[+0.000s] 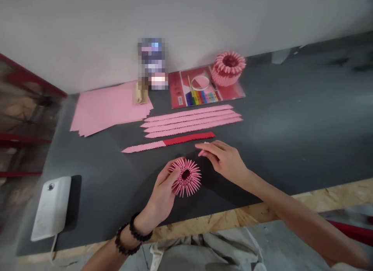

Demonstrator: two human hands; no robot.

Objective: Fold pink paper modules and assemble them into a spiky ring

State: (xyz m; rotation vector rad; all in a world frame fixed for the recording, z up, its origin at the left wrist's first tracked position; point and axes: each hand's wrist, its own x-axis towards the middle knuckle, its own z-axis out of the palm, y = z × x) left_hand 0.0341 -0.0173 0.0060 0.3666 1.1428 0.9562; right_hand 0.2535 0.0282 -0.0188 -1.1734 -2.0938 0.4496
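Note:
My left hand [164,189] grips a round, spiky pink paper ring [190,179] with a dark red hollow in its centre, above the table's front part. To its right, my right hand [224,158] pinches a small pink folded paper piece [201,152], apart from the ring. Just beyond the hands lies a long row of folded pieces, with a pink part [145,146] at the left and a red part [189,139] at the right. Several all-pink rows [189,123] lie parallel behind it.
Pink paper sheets [107,108] are stacked at the back left, near a pixelated upright object [153,63]. At the back, a red-and-pink folded vase shape [229,69] stands on a red flat package [177,90]. A white device [52,209] with a cable lies front left.

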